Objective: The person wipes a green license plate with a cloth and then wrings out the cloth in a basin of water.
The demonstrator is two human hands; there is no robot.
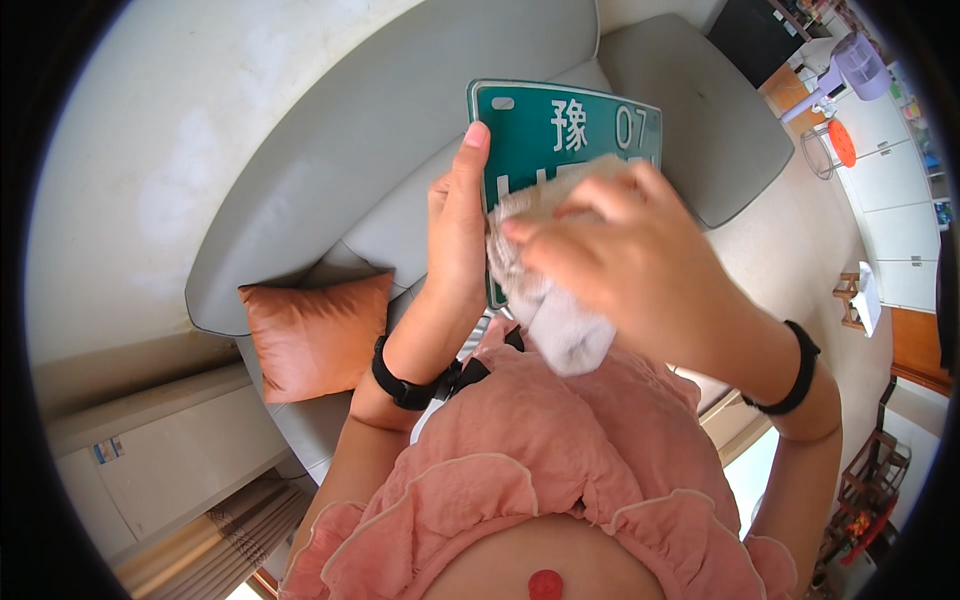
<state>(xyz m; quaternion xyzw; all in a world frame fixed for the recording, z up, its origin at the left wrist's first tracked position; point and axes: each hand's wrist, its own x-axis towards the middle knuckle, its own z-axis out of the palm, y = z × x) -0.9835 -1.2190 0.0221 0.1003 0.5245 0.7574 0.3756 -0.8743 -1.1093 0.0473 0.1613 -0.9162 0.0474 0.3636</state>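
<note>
A green metal licence plate [529,124] with raised white characters and a pale rim is held up in front of my chest. My left hand [459,225] grips its left edge, the thumb lying along the front of the rim. Against the lower part of the plate, my right hand [630,255] presses a bunched cloth [574,330], beige at the top and whitish where it hangs down. Slight blur covers the right fingers. Hand and cloth hide the plate's lower right portion.
Behind the plate stretches a grey sofa [360,157] with a brown leather-look cushion [319,337] at its left. White cabinets [892,187], a red-topped stool [841,144], a purple handheld appliance [859,67] and a small wooden stool [851,300] stand to the right.
</note>
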